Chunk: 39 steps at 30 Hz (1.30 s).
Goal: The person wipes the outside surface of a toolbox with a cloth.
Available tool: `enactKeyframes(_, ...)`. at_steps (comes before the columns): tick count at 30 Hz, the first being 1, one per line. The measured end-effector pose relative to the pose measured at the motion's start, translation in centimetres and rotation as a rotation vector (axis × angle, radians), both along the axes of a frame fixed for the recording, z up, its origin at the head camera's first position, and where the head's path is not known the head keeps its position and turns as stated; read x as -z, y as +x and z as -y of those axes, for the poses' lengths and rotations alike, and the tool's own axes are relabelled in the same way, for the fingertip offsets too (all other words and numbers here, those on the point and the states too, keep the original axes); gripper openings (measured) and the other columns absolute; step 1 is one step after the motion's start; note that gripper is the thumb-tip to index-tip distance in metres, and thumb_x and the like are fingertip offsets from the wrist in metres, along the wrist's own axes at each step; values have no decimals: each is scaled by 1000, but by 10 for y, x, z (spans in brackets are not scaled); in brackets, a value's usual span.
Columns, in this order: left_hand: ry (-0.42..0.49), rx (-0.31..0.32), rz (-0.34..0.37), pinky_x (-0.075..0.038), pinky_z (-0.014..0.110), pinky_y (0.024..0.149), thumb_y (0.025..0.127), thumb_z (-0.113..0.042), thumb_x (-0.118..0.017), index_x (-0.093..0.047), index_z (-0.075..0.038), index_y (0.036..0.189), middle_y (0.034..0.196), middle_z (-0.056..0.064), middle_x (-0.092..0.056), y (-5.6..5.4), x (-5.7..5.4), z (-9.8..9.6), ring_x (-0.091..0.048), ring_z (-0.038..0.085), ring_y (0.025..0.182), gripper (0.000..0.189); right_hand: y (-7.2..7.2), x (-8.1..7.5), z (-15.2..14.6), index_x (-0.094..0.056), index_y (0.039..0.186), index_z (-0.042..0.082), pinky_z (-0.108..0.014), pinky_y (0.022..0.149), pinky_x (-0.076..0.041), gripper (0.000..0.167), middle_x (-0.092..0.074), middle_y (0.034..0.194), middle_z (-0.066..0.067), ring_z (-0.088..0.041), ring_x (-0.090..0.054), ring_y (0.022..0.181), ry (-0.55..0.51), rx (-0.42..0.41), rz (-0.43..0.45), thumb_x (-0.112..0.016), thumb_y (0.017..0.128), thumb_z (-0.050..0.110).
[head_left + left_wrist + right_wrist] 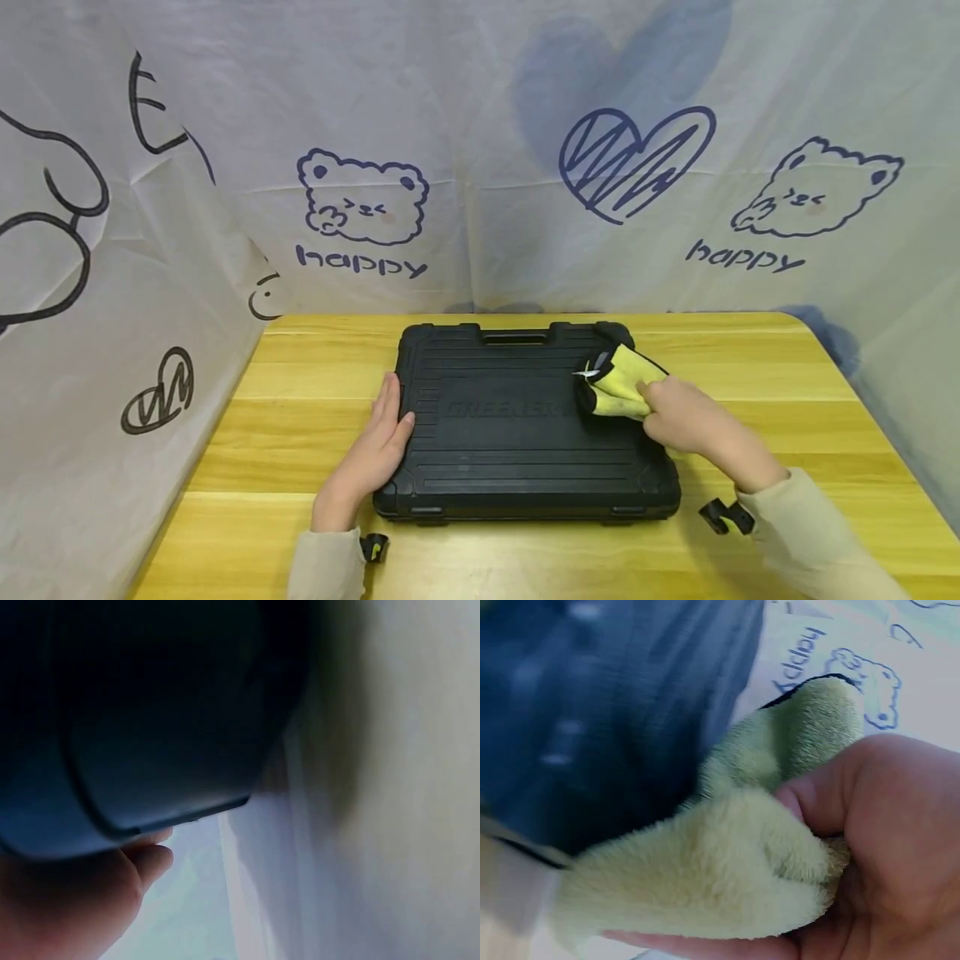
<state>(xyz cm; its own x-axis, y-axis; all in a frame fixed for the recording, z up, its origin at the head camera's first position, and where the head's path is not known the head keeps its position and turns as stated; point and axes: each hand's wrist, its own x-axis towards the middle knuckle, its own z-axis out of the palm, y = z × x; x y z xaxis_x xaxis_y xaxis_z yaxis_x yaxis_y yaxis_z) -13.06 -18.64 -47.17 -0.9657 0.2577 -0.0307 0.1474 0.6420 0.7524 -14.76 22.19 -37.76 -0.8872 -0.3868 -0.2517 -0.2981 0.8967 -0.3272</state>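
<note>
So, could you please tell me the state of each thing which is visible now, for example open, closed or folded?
Black case: closed, lying flat on the table.
Yellow cloth: bunched, over the case's right part.
Left hand: fingers extended, against the case's left side.
Right hand: gripping the cloth.
Printed sheet: hanging behind the table, creased.

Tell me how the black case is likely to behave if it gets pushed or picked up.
The black case will probably stay stiff: its crisp ridges suggest hard moulding. Lying flat and broad on the table, it seems unlikely to roll or tip when pushed. Closed, it hides any contents, so its weight is uncertain.
</note>
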Motion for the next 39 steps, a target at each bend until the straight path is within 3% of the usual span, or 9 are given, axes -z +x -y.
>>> enactKeyframes(3,-2,-3,3,-4,55,119,110,-30,-30,10,-1,157,164,12,16,0,0,0,8,35,150,68,0,-11,0,-58,78,1,-29,51,-31,15,-40,64,-2,-13,-29,52,-57,7,77,-45,79,-6)
enactKeyframes(5,-6,-4,5,-4,54,119,110,-30,-30,10,-1,157,164,11,16,0,0,1,8,34,151,68,0,-18,0,-41,66,13,-28,51,-29,24,-31,61,2,-12,-27,52,-91,8,123,-44,79,-7)
enactKeyframes(8,-11,-5,7,-4,53,120,110,-31,-30,10,-2,157,164,9,16,1,0,1,8,32,151,68,-3,-29,1,-33,64,18,-27,51,-25,30,-24,61,4,-12,-21,53,-139,-11,149,-43,75,-8)
enactKeyframes(13,-7,-5,11,-4,54,119,110,-33,-31,11,-4,157,164,8,16,0,0,1,8,32,151,69,-13,-47,8,-32,62,18,-27,49,-26,27,-25,59,5,-11,-23,52,-212,21,71,-44,72,-3)
enactKeyframes(21,-5,-10,20,-5,53,119,110,-31,-31,11,-4,157,164,8,17,-1,2,2,9,33,150,69,-53,-70,38,-35,60,17,-28,44,-32,24,-33,53,4,-13,-33,44,-326,148,-48,-45,78,3)
enactKeyframes(26,4,-8,8,-5,54,119,110,-31,-31,11,-3,157,164,9,16,-1,1,2,9,34,150,69,-82,-64,66,-36,58,16,-27,41,-28,23,-32,50,5,-13,-30,42,-490,240,-91,-46,74,4)
enactKeyframes(32,1,-5,-15,-6,55,119,110,-32,-30,9,-2,157,164,12,14,-1,3,3,7,34,150,69,-115,-50,113,-36,57,15,-25,44,-29,22,-32,57,3,-13,-30,49,-860,414,-35,-48,68,0)
enactKeyframes(35,-5,-5,-14,-5,53,119,110,-32,-31,9,-3,157,164,12,14,-2,3,4,8,31,151,69,-130,-42,138,-36,60,13,-25,50,-31,23,-34,64,0,-14,-33,57,-996,463,-3,-47,72,-4)
enactKeyframes(39,-5,-1,-4,-6,53,120,109,-31,-32,10,-4,157,165,12,14,-3,3,3,8,31,151,69,-142,-27,171,-38,67,12,-26,52,-32,23,-38,65,-2,-15,-37,57,-1038,478,27,-43,84,-2)
